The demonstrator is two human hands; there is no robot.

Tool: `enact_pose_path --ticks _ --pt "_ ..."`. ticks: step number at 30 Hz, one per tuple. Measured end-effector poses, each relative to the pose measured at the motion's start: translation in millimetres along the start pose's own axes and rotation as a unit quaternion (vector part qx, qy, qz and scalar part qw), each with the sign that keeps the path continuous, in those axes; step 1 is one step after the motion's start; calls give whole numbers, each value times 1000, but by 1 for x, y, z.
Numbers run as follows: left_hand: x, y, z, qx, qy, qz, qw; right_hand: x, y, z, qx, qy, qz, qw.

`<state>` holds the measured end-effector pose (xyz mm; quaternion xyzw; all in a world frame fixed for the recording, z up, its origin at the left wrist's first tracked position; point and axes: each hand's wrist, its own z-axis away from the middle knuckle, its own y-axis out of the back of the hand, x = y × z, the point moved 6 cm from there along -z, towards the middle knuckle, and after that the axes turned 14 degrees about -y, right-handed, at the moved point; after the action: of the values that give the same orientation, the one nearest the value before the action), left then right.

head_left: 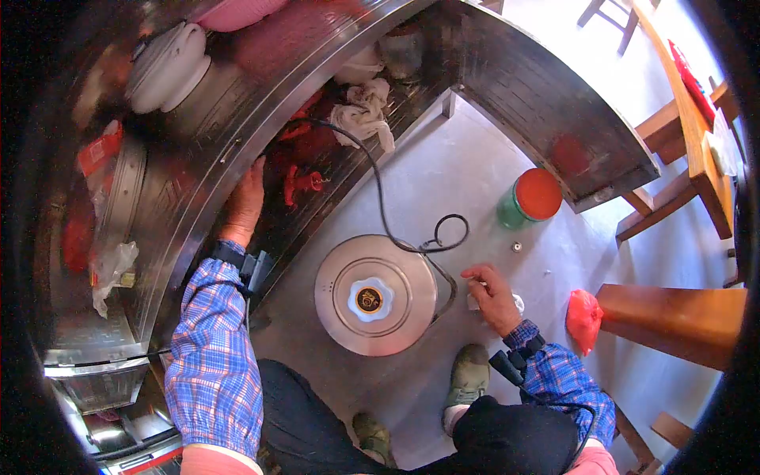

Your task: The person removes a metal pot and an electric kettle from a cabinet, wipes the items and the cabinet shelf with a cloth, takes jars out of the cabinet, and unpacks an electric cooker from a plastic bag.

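Observation:
My left hand (247, 202) rests against the metal edge of a low cabinet (207, 170), its fingers stretched along the inner side; the fingertips are partly hidden. My right hand (492, 299) hovers low over the floor, fingers loosely bent and apart, beside a small white scrap (518, 303). I see no object in its fingers. Between my hands stands a round steel pot (412, 305) with a lid and a pale blue knob (370, 300). A black cord (381, 194) runs from the cabinet shelf to the pot's rim, ending in a loop.
A green jar (511, 210) with a red lid stands on the floor, with a small metal piece (517, 247) near it. A red plastic bag (584, 321) lies by a wooden stool (673, 324). A white cloth (364, 111) and a red object (301, 184) are in the cabinet.

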<state>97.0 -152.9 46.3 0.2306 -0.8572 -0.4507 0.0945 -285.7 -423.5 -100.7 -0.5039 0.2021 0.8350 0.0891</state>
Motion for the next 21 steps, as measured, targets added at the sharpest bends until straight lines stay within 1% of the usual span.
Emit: enact_pose_path --ticks 2,3,4,5,6,7,8,9,10,11,12,13,14,15,16,17,18,19,20,21 --pt "-26 -3 16 62 -4 2 998 -1 4 -2 11 11 23 1000" --pt "-13 5 13 59 -4 4 998 6 9 -3 17 3 26 1000" --pt "-6 7 17 5 67 90 994 15 14 -4 22 -6 29 999" --pt "7 12 20 -49 135 176 974 20 19 -5 25 -13 29 999" --pt "27 21 20 -71 122 182 973 24 28 -6 53 -6 80 995" --pt "41 27 29 -130 171 192 958 29 41 -4 83 -5 134 988" --pt "66 40 30 -180 184 191 947 33 51 1 88 46 204 974" --pt "73 36 45 -216 173 216 936 36 62 11 101 26 209 972" --pt "84 36 59 -239 189 247 920 28 61 19 101 58 324 939" --pt "79 23 94 -276 286 324 858 21 54 25 94 91 433 892" --pt "105 32 91 -313 359 341 810 24 49 31 69 52 430 898" --pt "110 26 110 -301 391 377 784 42 46 34 72 46 431 898" --pt "118 24 119 -303 393 394 773 73 35 31 57 39 457 887" --pt "124 20 126 -302 397 410 763 84 27 29 40 35 483 874" --pt "128 14 134 -276 363 419 785 93 24 29 24 23 462 886" --pt "130 7 139 -249 329 426 805 95 23 27 24 24 462 886" --pt "129 3 142 -276 303 382 828 99 29 22 33 -27 335 941" --pt "132 -1 143 -277 301 383 828 105 34 19 42 -80 200 976" --pt "139 -8 145 -231 350 470 777 86 38 16 45 -82 201 975" --pt "146 -15 146 -182 394 552 712 64 37 12 -24 -185 83 979"
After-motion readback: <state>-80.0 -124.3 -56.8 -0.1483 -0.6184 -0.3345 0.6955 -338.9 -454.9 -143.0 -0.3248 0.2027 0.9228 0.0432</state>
